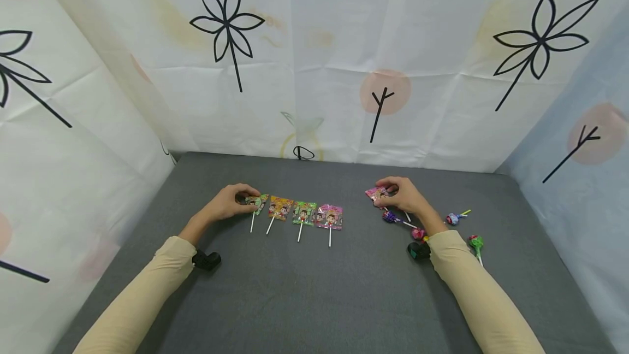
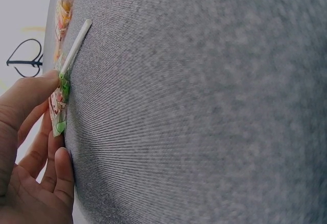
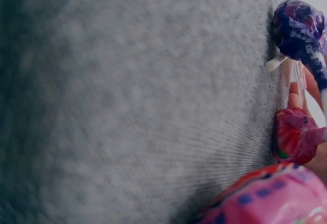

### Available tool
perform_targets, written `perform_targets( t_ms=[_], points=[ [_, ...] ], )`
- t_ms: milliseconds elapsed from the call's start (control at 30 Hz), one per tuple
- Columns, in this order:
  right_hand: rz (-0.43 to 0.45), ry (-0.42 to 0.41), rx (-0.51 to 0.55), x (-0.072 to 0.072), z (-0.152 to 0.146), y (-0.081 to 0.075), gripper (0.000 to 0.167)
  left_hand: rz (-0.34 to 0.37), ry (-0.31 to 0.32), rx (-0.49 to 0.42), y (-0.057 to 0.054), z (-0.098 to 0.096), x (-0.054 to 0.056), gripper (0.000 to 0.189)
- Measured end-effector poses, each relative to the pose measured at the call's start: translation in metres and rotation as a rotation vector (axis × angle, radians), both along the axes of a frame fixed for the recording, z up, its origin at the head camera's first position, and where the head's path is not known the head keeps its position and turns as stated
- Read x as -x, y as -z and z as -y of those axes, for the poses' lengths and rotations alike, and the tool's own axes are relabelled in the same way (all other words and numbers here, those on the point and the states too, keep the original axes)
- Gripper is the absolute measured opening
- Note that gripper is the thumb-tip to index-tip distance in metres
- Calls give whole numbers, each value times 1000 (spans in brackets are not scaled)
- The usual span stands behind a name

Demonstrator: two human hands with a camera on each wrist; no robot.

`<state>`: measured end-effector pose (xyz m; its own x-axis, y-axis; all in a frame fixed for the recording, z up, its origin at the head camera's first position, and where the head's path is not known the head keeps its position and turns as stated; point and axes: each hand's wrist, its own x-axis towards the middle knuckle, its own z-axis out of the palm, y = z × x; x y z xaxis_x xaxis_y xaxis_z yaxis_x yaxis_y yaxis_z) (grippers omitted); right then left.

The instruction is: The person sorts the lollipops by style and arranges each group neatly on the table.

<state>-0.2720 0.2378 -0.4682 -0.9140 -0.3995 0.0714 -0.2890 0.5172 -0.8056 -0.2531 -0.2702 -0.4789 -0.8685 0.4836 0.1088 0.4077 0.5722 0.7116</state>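
My left hand (image 1: 231, 201) pinches a flat green-wrapped lollipop (image 2: 59, 101) by its wrapper at the left end of a row on the table. Its white stick points toward me. To its right lie an orange-wrapped lollipop (image 1: 280, 207), another green-wrapped one (image 1: 304, 213) and a pink-wrapped one (image 1: 329, 216), sticks also toward me. Farther right, my right hand (image 1: 405, 195) holds a flat pink lollipop (image 1: 375, 193) by its wrapper, its body partly hidden by the fingers. Beneath that hand lie a purple round lollipop (image 3: 299, 27) and a pink-red round one (image 3: 294, 137).
Right of the right forearm lie a blue round lollipop (image 1: 452, 219) and a green round lollipop (image 1: 475, 242). A large pink wrapper (image 3: 271, 198) is close to the right wrist camera. The grey table (image 1: 314, 299) meets a patterned white cloth (image 1: 324, 70) at the back.
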Motion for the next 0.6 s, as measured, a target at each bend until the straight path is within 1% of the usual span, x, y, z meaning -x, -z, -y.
perform_targets(
  t_ms=[67, 233, 367, 600],
  points=[
    [9, 3, 1, 0, 1, -1, 50, 5, -2, 0, 0, 0, 0, 32],
    [-15, 7, -1, 0, 0, 0, 45, 3, -1, 4, -1, 0, 0, 33],
    [-22, 9, 23, 0, -2, 2, 42, 8, -1, 0, -2, -1, -1, 33],
    [-7, 24, 75, -1, -5, 1, 38, 6, -5, 7, -3, -1, -2, 32]
  ],
)
